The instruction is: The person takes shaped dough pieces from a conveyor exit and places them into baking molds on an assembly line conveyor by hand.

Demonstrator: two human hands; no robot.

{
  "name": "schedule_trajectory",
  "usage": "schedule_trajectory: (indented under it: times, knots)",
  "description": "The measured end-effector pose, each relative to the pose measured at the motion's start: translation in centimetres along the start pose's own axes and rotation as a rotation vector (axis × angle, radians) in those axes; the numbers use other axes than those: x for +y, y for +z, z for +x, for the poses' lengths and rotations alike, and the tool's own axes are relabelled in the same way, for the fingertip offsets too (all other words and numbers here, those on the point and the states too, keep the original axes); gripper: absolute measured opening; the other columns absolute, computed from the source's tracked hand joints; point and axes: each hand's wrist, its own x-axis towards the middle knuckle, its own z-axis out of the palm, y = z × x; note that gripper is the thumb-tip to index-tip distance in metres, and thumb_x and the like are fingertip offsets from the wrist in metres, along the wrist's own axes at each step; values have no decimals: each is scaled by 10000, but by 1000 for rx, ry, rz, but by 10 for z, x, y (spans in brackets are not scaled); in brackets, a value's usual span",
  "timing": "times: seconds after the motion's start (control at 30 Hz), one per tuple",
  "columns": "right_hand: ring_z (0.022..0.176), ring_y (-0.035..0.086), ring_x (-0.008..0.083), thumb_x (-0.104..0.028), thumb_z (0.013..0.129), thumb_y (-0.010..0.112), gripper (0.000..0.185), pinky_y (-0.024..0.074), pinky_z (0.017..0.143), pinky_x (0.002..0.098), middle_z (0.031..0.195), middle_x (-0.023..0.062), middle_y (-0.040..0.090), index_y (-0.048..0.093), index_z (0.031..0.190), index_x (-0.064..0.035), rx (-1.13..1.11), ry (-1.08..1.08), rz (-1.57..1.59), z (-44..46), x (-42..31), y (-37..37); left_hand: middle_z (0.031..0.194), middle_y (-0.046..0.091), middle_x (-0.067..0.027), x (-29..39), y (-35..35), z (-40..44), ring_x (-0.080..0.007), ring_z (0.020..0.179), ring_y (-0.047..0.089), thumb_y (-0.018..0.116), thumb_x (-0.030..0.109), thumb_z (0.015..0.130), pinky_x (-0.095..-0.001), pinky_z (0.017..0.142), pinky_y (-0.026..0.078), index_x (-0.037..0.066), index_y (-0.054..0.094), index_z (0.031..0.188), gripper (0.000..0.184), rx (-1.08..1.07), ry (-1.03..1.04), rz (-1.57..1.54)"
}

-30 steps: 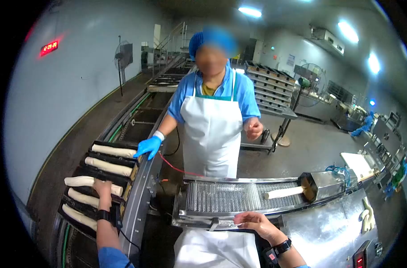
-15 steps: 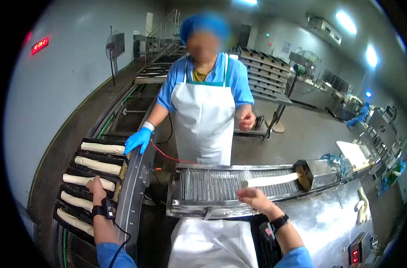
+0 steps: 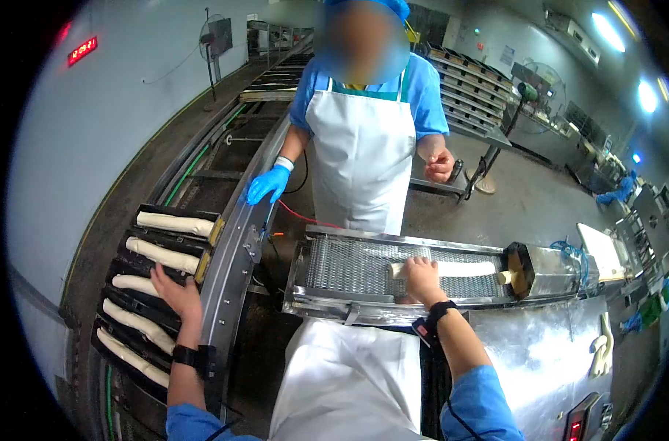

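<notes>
On the metal mesh conveyor [image 3: 334, 268] lies a long pale dough roll [image 3: 463, 269]. My right hand [image 3: 422, 281] reaches over its left end, fingers curled around it. A second dough piece [image 3: 505, 278] shows at the outlet of the metal housing. To the left, several black pans [image 3: 117, 257] each hold a dough strip. My left hand [image 3: 177, 295] is above them with fingers apart, hiding part of the dough strip [image 3: 134, 284] in the middle pan; whether it touches that strip is unclear.
Across the conveyor stands a co-worker in a white apron [image 3: 360, 154], one blue-gloved hand [image 3: 270, 184] at the metal rail [image 3: 231, 294]. Dough scraps [image 3: 602, 349] lie on the steel table [image 3: 525, 367] at right. Stacked trays [image 3: 470, 92] stand behind.
My right hand has moved onto the dough roll's left end. My left hand has come off the dough strip it was touching, its fingers spreading. Another dough piece has appeared at the outlet.
</notes>
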Motion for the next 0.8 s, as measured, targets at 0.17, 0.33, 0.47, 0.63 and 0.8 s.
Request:
schedule_trajectory:
  times: [0.17,0.33,0.47,0.63,0.8]
  knots:
    - [1079,544,296,-202,598,798,461,430,920,448,1050,106,587,601,1005,-110,21,-93,-76,-14,-37,-40,1431,361,-172,55,-6,-27,-375,1370,279,581,-97,717,-457,1128,246,86,454,1331,653,-613,500,-150]
    - [924,632,244,-117,735,696,329,514,823,359,957,166,655,606,1032,-7,176,314,1158,-48,14,-19,1447,370,-170,44,23,-17,-343,1361,316,603,-19,742,-422,1123,282,83,560,1242,512,-960,783,22]
    - [963,605,205,-187,816,734,288,519,813,367,1050,55,613,588,1047,-96,690,724,2065,-159,71,-67,1484,325,-153,42,29,-14,-333,1392,266,626,15,745,-410,1128,281,59,545,1260,523,-1039,714,37]
    - [951,582,217,-166,756,763,333,518,803,356,1020,61,586,562,1014,-105,1172,1167,1751,-326,122,-6,1510,275,-150,50,36,-20,-303,1408,240,654,67,744,-387,1124,294,47,549,1243,511,-971,572,81]
    - [1026,578,270,29,783,669,375,512,877,397,1127,139,570,534,1132,25,1055,1578,639,-380,93,-2,1468,341,-159,44,40,-24,-313,1387,285,636,71,753,-397,1120,303,17,553,1204,462,-936,569,37]
